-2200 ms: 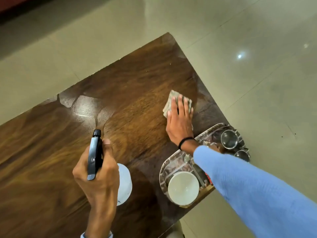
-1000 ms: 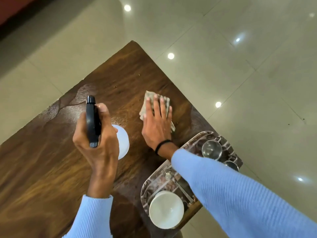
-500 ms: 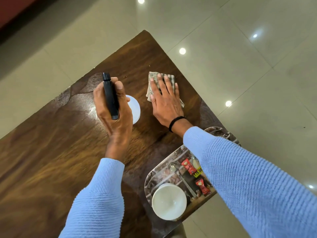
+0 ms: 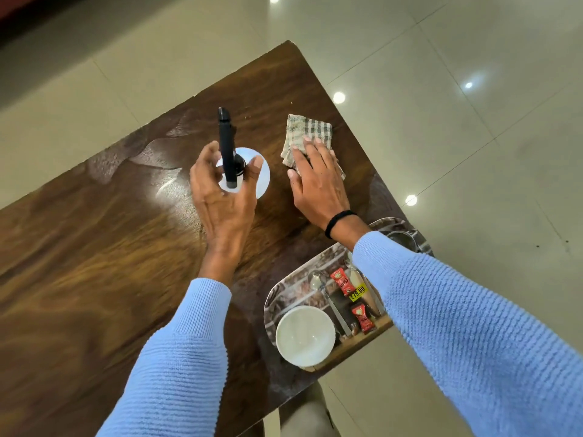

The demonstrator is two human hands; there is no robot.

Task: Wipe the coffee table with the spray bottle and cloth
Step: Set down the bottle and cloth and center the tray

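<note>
A spray bottle (image 4: pixel 252 178), white with a black trigger head, stands upright on the dark wooden coffee table (image 4: pixel 94 263) near its far corner. My left hand (image 4: pixel 220 197) is around the bottle from behind, fingers and thumb spread apart on either side of the black head with gaps showing. Just to the right lies a folded checked cloth (image 4: pixel 307 132). My right hand (image 4: pixel 318 184) presses flat on the cloth's near half with straight fingers. A wet sheen shows on the wood left of the bottle.
A patterned tray (image 4: pixel 284 288) sits at the table's right edge under my right forearm, holding a white bowl (image 4: pixel 304 334), a spoon, red sachets and a steel cup (image 4: pixel 402 239). Glossy tiled floor (image 4: pixel 473 121) surrounds the table's edges.
My left hand brought the bottle forward beside the cloth, set it upright and loosened its grip on the head. My right hand slid back on the cloth, uncovering its far half.
</note>
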